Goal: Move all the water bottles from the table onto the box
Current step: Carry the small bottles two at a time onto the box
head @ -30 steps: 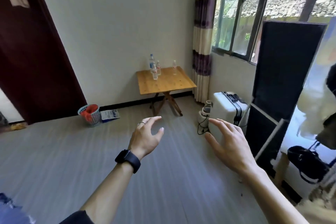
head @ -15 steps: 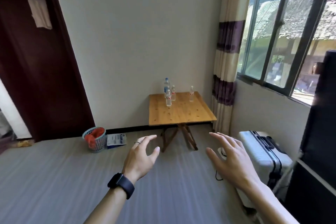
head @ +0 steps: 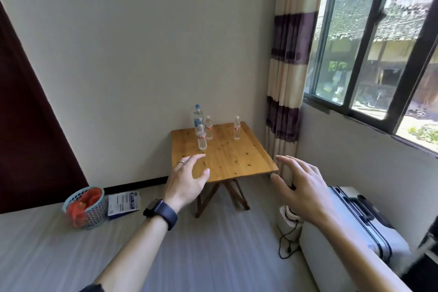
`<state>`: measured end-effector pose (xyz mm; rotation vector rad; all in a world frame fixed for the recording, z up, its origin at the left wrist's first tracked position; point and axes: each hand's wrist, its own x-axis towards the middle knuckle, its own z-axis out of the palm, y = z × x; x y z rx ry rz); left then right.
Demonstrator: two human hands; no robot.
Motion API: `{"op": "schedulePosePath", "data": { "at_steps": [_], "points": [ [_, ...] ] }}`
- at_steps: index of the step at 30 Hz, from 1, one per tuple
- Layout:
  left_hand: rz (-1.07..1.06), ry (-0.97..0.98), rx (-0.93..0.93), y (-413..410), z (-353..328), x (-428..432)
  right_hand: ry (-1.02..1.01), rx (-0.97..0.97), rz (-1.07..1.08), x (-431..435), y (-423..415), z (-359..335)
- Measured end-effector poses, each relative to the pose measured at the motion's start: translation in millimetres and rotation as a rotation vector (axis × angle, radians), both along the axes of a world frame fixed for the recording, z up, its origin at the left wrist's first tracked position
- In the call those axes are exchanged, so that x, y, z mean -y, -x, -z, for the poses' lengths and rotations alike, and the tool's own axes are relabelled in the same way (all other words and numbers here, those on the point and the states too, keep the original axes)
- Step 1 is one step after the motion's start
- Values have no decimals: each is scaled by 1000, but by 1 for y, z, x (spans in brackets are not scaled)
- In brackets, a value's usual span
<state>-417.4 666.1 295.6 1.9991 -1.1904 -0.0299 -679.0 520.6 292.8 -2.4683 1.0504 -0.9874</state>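
Hands before a square wooden table (head: 237, 161).
Spread, empty, well apart: left hand (head: 187, 182), right hand (head: 301, 187); seemingly four clear plastic water bottles (head: 209, 129) upright.

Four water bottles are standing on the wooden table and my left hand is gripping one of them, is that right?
Not quite: in the head view the left hand is open and grips nothing. The four water bottles do stand on the wooden table.

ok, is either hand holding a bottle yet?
No: the left hand and right hand are open and empty, and all four bottles stand on the table.
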Motion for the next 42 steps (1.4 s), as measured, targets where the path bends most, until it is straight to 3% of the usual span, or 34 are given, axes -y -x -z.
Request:
{"op": "schedulePosePath", "data": {
  "at_steps": [13, 29, 42],
  "points": [
    [-151, 3, -11, -161, 6, 221, -60, -5, -106, 262, -164, 4],
    [-235, -102, -210, -405, 118, 444, -172, -223, -118, 505, -406, 89],
    [-266, -322, -344, -554, 190, 642, -331, -420, -91, 723, -570, 175]
  ]
}}
